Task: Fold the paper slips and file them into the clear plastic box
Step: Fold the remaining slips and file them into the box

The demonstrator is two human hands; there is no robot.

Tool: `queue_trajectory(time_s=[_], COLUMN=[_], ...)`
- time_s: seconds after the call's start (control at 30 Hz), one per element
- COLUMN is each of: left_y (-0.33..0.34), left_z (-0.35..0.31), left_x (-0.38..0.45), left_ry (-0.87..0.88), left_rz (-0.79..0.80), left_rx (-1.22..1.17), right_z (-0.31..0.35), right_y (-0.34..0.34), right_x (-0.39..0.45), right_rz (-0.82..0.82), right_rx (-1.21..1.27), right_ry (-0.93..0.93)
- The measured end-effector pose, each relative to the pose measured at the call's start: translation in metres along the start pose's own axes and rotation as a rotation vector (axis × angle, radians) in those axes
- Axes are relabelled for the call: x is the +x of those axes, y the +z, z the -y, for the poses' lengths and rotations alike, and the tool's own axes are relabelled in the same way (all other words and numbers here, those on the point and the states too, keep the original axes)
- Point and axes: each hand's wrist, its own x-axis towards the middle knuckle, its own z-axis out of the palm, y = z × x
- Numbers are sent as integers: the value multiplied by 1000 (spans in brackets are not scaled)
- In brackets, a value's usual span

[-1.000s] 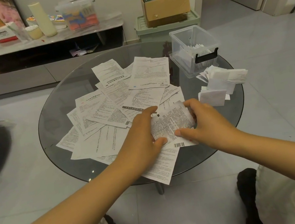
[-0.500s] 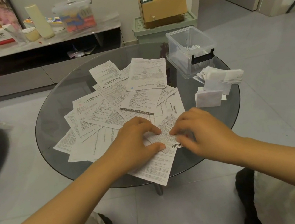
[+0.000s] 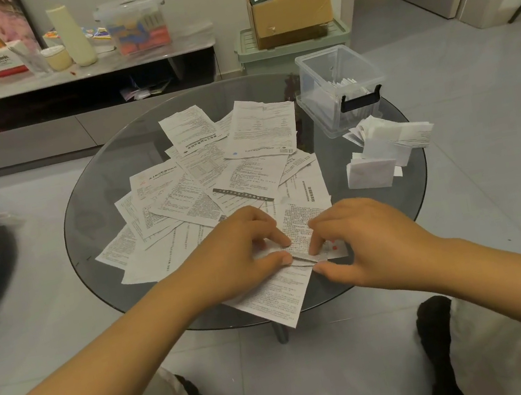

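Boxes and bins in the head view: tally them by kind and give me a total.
Clear plastic boxes: 2 (open one on the glass table, lidded one on the shelf)
Cardboard boxes: 1
Green plastic bins: 1
Total: 4

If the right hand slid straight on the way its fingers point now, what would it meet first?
Most likely the left hand: the right hand points leftward across the slip being folded, fingertips nearly meeting, though depth is unclear.

Dim indoor light, wide-angle edge distortion
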Motion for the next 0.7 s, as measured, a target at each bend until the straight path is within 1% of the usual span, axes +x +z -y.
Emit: queue_trajectory(time_s=[0.07,0.17,0.23,0.33,0.47,0.6,0.7], left_y=[1,0,1,7,11,13,12], left_z=[0,-3,-4,-9,-15,-17,-18], left_x=[-1,-1,3,9,19,26,29], left_ry=[35,78,89,15,-98,-176,-200], left_rz=[2,3,-17,-100,-174,-157,-133], left_rx=[7,4,3,-80,-96,-161,-159], right_z=[1,2,2,1,-5,-11,-13], right_y=[-1,-4,-4,-1,4,9,13], right_x=[-1,0,0,1,9,14,14], right_rz=[-11,-34,-55,-93,-132,-152,-149], right_rx=[32,55,116,220,309,331,273], right_ry=[-1,65,105,172,265,338,334])
